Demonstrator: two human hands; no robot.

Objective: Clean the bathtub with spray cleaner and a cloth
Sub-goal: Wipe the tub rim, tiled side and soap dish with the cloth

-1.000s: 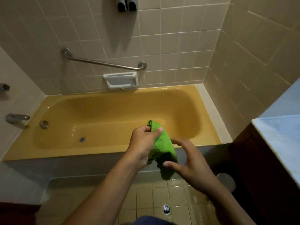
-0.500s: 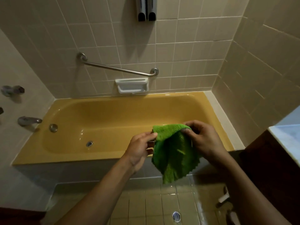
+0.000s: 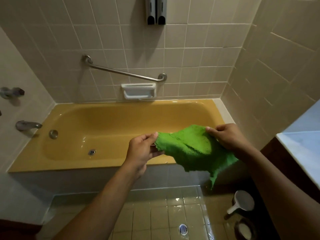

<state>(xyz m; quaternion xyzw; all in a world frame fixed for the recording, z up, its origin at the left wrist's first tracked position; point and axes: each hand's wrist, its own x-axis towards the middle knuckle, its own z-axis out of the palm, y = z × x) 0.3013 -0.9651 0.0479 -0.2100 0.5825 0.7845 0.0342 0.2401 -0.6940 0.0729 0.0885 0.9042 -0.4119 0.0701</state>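
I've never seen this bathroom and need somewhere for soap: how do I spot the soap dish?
Find the yellow bathtub and look at the tiled wall behind its long side. Just above the rim, below the lower end of the slanted grab bar, sits the soap dish. It is the only white, boxy fitting there; the bar is grey metal.

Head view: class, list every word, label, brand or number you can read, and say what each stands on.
None can be read. The wall dispensers, soap dish, cloth and tub show no legible text.
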